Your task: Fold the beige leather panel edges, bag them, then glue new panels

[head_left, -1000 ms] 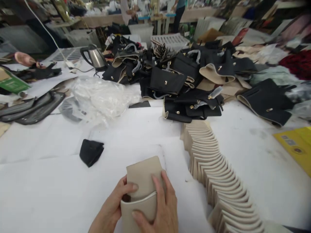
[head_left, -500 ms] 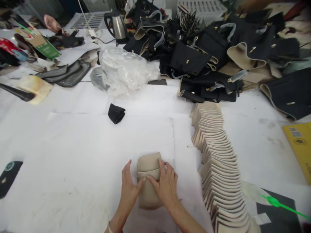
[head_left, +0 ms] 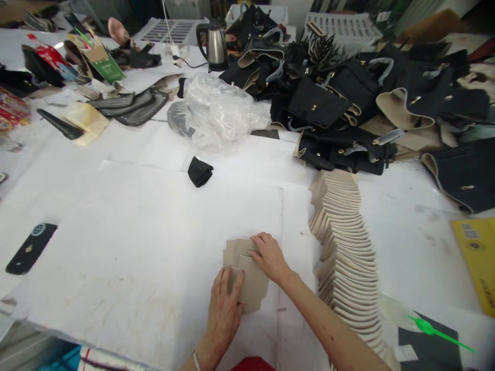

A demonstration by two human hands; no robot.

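Note:
Several flat beige pieces (head_left: 253, 281), apparently fabric or leather, lie overlapped in an uneven stack on the white table, with their edges out of line. My left hand (head_left: 226, 304) is at the stack's lower left, its fingers over the top and the side edge. My right hand (head_left: 270, 257) has its fingers bent round the upper right corner. Parts of the stack's edges are hidden under both hands. To the right, a long row of folded beige pieces (head_left: 346, 247) leans in overlapping layers, partly covered by my right forearm.
Black bags (head_left: 320, 103) with beige lining are heaped at the back right. Clear plastic (head_left: 224, 111) and a kettle (head_left: 216, 46) stand further left. A small black folded piece (head_left: 200, 171), a phone (head_left: 31, 248) and a yellow packet (head_left: 475, 257) lie around the table.
The beige pieces, which looked like one folded bundle, now lie fanned out in offset layers. My left hand has moved lower over them; my right hand is at their upper corner. The view has shifted left.

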